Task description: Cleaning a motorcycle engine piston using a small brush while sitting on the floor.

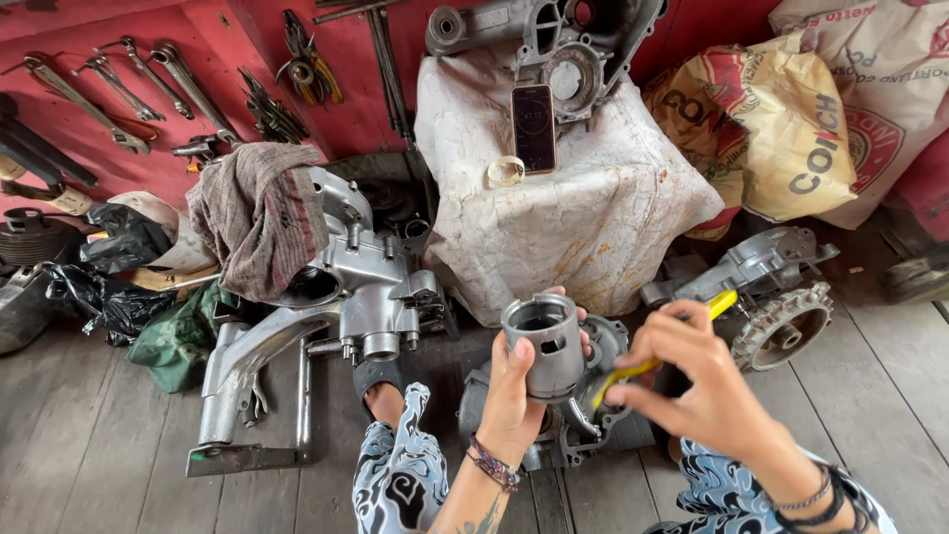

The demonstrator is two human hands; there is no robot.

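My left hand grips a grey metal piston, held upright with its open skirt facing the camera and a pin hole in its side. My right hand holds a yellow-handled tool whose tip points toward the piston's lower side. Under both hands a dark engine case lies on the wooden floor, partly hidden by my arms and knees.
A silver engine block with swingarm lies to the left under a striped rag. A white-wrapped block behind carries a phone, tape roll and casing. Wrenches hang on the red wall. Another crankcase half and sacks sit right.
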